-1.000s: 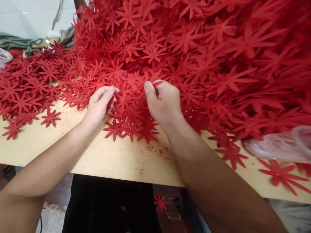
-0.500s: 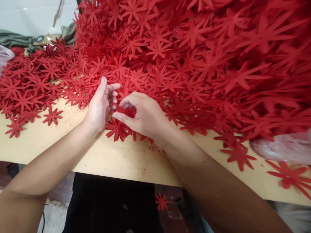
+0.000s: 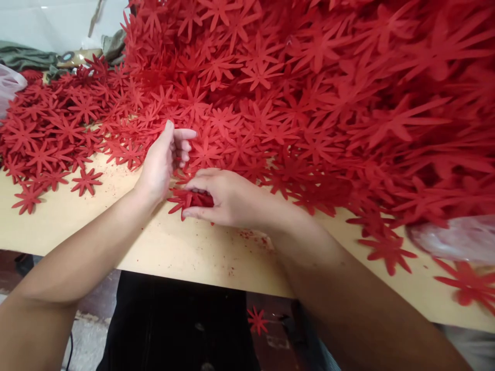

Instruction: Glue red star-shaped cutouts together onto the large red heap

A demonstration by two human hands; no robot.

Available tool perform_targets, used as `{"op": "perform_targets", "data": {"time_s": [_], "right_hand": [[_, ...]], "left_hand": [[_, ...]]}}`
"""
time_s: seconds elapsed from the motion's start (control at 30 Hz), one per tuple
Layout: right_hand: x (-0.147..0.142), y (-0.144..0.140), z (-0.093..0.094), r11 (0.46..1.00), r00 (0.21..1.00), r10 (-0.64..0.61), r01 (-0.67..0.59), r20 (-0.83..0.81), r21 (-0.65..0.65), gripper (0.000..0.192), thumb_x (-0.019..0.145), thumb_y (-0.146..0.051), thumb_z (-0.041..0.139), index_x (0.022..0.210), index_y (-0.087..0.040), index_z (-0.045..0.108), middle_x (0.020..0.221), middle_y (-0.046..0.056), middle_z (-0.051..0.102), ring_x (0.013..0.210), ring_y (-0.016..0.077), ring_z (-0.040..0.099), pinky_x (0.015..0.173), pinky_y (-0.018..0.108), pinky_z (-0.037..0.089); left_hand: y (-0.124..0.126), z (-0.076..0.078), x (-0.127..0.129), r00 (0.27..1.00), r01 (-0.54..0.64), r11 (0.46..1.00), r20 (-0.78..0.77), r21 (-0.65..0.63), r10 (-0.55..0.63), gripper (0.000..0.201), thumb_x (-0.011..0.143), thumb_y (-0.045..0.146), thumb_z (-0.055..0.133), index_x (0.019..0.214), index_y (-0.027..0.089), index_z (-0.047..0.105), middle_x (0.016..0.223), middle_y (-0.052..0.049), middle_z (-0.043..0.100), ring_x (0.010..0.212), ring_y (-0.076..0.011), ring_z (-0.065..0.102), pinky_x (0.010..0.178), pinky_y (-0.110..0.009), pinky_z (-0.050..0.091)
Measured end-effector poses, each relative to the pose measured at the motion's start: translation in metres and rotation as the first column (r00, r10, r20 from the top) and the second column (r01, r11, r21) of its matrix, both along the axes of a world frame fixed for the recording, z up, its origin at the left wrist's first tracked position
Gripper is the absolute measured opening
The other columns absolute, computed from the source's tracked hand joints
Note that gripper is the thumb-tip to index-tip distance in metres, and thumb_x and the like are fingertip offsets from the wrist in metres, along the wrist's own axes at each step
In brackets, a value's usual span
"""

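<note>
My left hand (image 3: pixel 162 159) stands on edge at the front of the heap, fingers apart and curved, palm turned toward the right. It holds nothing that I can see. Just right of it, my right hand (image 3: pixel 226 196) is closed on red flower-shaped cutouts (image 3: pixel 183 201), the thumb below and the fingers above. Narrow petals stick out on the left side of that grip; how many cutouts are in it is hidden. Behind both hands rises a large heap of the same red cutouts (image 3: pixel 263 72).
A lower spread of red cutouts (image 3: pixel 46 129) covers the table's left part. Clear plastic bags lie at the right (image 3: pixel 460 237) and far left (image 3: pixel 10 85). Green cloth (image 3: pixel 27 56) lies at the back left. One cutout (image 3: pixel 257 320) is below the table edge (image 3: pixel 185 277).
My right hand has moved down toward the table and its fingers have closed on the red cutouts there. My left hand has hardly moved and stays open.
</note>
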State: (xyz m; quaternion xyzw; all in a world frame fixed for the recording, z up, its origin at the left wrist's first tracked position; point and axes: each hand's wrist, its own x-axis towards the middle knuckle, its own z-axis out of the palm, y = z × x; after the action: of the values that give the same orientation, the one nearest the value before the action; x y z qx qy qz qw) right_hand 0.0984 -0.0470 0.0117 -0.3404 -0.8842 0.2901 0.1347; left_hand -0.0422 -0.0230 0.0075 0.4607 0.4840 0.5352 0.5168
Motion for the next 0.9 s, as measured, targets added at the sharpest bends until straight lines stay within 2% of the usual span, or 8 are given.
{"op": "perform_targets", "data": {"time_s": [0.1,0.2,0.27,0.4,0.53,0.63,0.77,0.9], "right_hand": [[0.006,0.004,0.003,0.988,0.99,-0.016,-0.007,-0.143,-0.157,0.015,0.08,-0.028,0.059,0.081,-0.015,0.066,0.071,0.002,0.058,0.06,0.0101,0.048,0.06,0.025,0.038],[0.01,0.008,0.001,0.933,0.944,-0.093,-0.028,-0.316,-0.359,0.014,0.078,-0.026,0.059,0.087,-0.015,0.063,0.068,-0.001,0.058,0.056,0.009,0.049,0.053,0.023,0.038],[0.012,0.01,-0.002,0.905,0.906,-0.147,-0.039,-0.397,-0.424,0.016,0.075,-0.022,0.06,0.089,-0.015,0.062,0.068,-0.002,0.058,0.056,0.0087,0.049,0.053,0.023,0.039],[0.012,0.012,-0.004,0.871,0.882,-0.17,-0.074,-0.439,-0.486,0.019,0.074,-0.02,0.06,0.092,-0.015,0.063,0.065,-0.003,0.055,0.053,0.0068,0.046,0.049,0.021,0.038],[0.011,0.011,0.0,0.843,0.859,-0.193,-0.102,-0.474,-0.527,0.015,0.075,-0.031,0.063,0.083,-0.018,0.062,0.067,-0.002,0.057,0.057,0.0084,0.05,0.052,0.023,0.043],[0.01,0.013,0.002,0.849,0.823,-0.24,-0.079,-0.515,-0.522,0.024,0.073,-0.041,0.068,0.077,-0.019,0.061,0.071,-0.001,0.06,0.066,0.0109,0.056,0.06,0.025,0.048],[0.01,0.017,-0.003,0.861,0.769,-0.296,-0.042,-0.567,-0.507,0.037,0.069,-0.053,0.069,0.079,-0.019,0.063,0.076,0.0,0.062,0.072,0.0112,0.057,0.066,0.025,0.049],[0.009,0.02,-0.01,0.857,0.754,-0.349,0.018,-0.556,-0.515,0.041,0.07,-0.059,0.066,0.075,-0.018,0.061,0.07,-0.001,0.06,0.064,0.0084,0.053,0.062,0.023,0.047]], "left_hand": [[0.0,0.0,0.0,1.0,0.002,1.0,-0.005,0.002,-0.002,0.057,0.088,0.063,0.031,0.073,0.017,0.061,0.059,-0.001,0.052,0.053,-0.0083,0.05,0.052,-0.023,0.042],[0.0,-0.001,-0.001,1.0,0.016,0.999,-0.002,0.036,-0.016,0.057,0.088,0.063,0.031,0.071,0.018,0.061,0.061,-0.001,0.052,0.053,-0.0083,0.05,0.053,-0.024,0.042],[0.0,-0.002,-0.001,1.0,0.018,0.998,0.009,0.056,-0.018,0.057,0.088,0.063,0.032,0.071,0.018,0.062,0.061,-0.001,0.052,0.053,-0.0081,0.05,0.054,-0.024,0.042],[0.0,-0.004,-0.001,1.0,0.021,0.998,-0.007,0.063,-0.021,0.056,0.088,0.062,0.032,0.07,0.018,0.062,0.061,-0.001,0.052,0.053,-0.008,0.051,0.053,-0.024,0.042],[0.001,-0.006,-0.002,1.0,0.019,0.995,-0.016,0.103,-0.017,0.055,0.088,0.062,0.033,0.07,0.018,0.063,0.062,-0.001,0.053,0.054,-0.0076,0.051,0.055,-0.024,0.043],[0.001,-0.007,-0.002,0.999,0.002,0.992,-0.035,0.126,0.003,0.052,0.087,0.061,0.037,0.072,0.018,0.064,0.063,-0.001,0.054,0.057,-0.0082,0.052,0.057,-0.023,0.043],[-0.001,-0.008,-0.001,0.999,-0.003,0.994,-0.036,0.108,0.006,0.049,0.086,0.06,0.042,0.075,0.018,0.063,0.064,-0.001,0.055,0.059,-0.0088,0.053,0.057,-0.022,0.043],[0.0,-0.008,-0.001,1.0,0.018,0.993,-0.017,0.119,-0.016,0.047,0.086,0.058,0.043,0.074,0.017,0.062,0.064,-0.001,0.056,0.059,-0.0092,0.053,0.059,-0.023,0.044]]}}
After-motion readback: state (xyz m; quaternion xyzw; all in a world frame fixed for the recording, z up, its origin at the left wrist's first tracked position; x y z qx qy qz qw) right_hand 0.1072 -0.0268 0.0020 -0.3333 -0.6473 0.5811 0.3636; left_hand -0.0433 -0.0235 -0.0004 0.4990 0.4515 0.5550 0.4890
